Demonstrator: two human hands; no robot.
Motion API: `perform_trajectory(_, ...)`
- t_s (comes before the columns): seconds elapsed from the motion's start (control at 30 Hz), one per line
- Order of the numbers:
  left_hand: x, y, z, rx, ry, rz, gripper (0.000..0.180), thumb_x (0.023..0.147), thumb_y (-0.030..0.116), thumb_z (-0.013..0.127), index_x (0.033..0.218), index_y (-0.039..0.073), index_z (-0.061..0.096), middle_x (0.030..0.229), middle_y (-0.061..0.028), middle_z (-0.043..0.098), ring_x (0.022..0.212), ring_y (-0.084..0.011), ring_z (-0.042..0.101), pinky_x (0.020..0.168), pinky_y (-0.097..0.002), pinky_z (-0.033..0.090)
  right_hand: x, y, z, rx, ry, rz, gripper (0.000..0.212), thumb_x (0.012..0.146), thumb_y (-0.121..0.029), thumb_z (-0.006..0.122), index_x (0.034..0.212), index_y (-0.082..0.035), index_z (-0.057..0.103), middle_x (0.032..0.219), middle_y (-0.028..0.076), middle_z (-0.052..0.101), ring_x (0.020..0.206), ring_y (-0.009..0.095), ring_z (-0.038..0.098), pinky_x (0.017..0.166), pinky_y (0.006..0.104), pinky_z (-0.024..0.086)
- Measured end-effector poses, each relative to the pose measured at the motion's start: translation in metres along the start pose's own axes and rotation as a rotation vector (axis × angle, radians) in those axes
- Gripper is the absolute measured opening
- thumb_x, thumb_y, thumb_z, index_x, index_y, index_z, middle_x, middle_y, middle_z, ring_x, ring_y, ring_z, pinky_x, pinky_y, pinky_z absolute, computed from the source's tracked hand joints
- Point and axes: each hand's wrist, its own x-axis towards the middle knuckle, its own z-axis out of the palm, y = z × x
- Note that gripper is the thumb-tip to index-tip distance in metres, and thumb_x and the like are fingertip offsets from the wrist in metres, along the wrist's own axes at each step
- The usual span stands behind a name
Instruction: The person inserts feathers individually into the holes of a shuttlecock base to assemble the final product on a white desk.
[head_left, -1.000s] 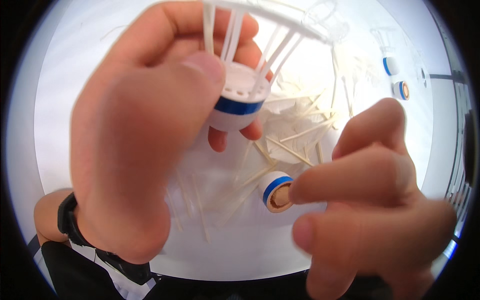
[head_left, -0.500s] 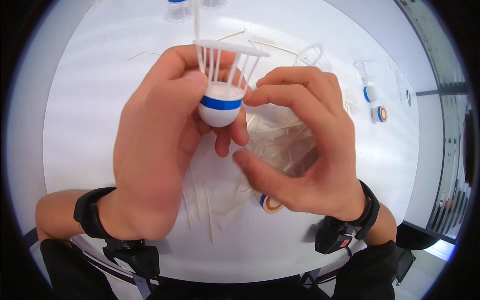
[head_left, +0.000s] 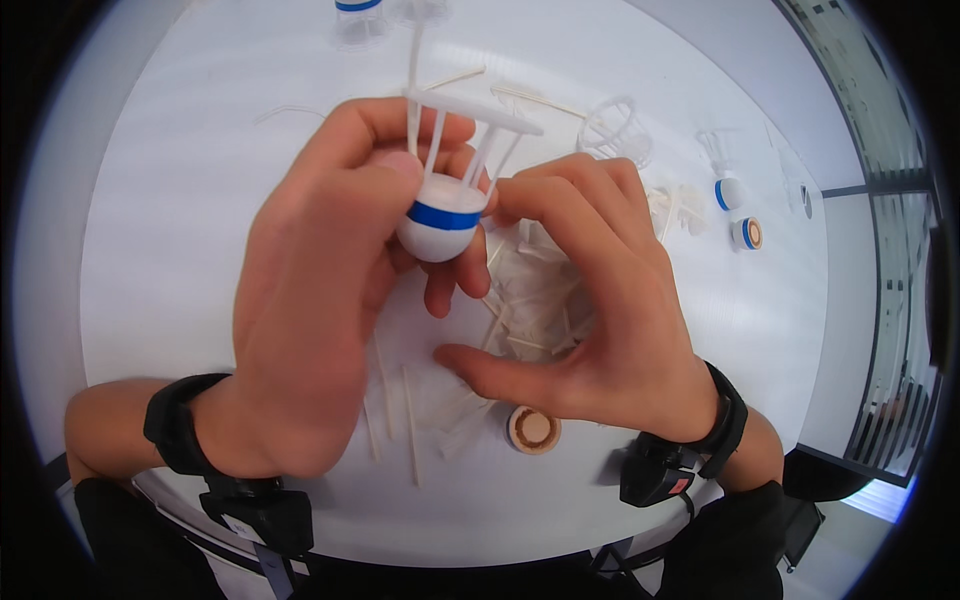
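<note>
My left hand (head_left: 315,270) is closed around a small white round-bottomed cup (head_left: 440,235) with a blue band. Thin white rods rise from the cup to a flat white ring (head_left: 478,110), which tilts down to the right. Beside my left thumb, a longer pale stick (head_left: 414,70) stands up past the ring. My right hand (head_left: 625,300) is open, its thumb well apart from its bent fingers. Its index fingertip is at the cup's right side; whether it touches cannot be made out. Behind this hand lies a heap of pale sticks and clear plastic wrapping (head_left: 535,290).
Loose pale sticks (head_left: 411,425) lie near the front of the white table (head_left: 160,280). A round piece with a brown ring-shaped face (head_left: 534,430) sits close by. Farther right are a blue-banded cup (head_left: 729,193) and another brown-faced piece (head_left: 747,233). A white ring frame (head_left: 615,133) stands behind.
My right thumb has dropped away from the fingers, opening the hand wider. The cup in my left hand has shifted slightly down and right. The near brown-faced piece now shows fully.
</note>
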Motion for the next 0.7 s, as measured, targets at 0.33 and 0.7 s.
perform_trajectory(0.33, -0.0021, -0.0028, 0.0018, 0.050, -0.017, 0.001, 0.044, 0.094, 0.034, 0.038, 0.122, 0.001, 0.047, 0.096, -0.0098, 0.059, 0.072, -0.0166, 0.056, 0.065, -0.0282, 0.042, -0.0047, 0.0052, 0.0035, 0.070, 0.045, -0.035, 0.029, 0.065, 0.003, 0.078, 0.089, -0.006, 0.064, 0.083, 0.004, 0.064, 0.077, 0.022, 0.055, 0.071, 0.0300, 0.043)
perform_trajectory(0.7, 0.0045, 0.0015, 0.0032, -0.007, -0.045, 0.015, 0.041, 0.095, 0.032, 0.039, 0.121, 0.001, 0.047, 0.097, -0.0113, 0.058, 0.071, -0.0175, 0.055, 0.064, -0.0286, 0.043, -0.0016, 0.0016, -0.0036, 0.131, 0.072, 0.018, 0.024, 0.065, 0.009, 0.068, 0.085, -0.004, 0.068, 0.081, 0.004, 0.067, 0.075, 0.019, 0.059, 0.071, 0.0281, 0.044)
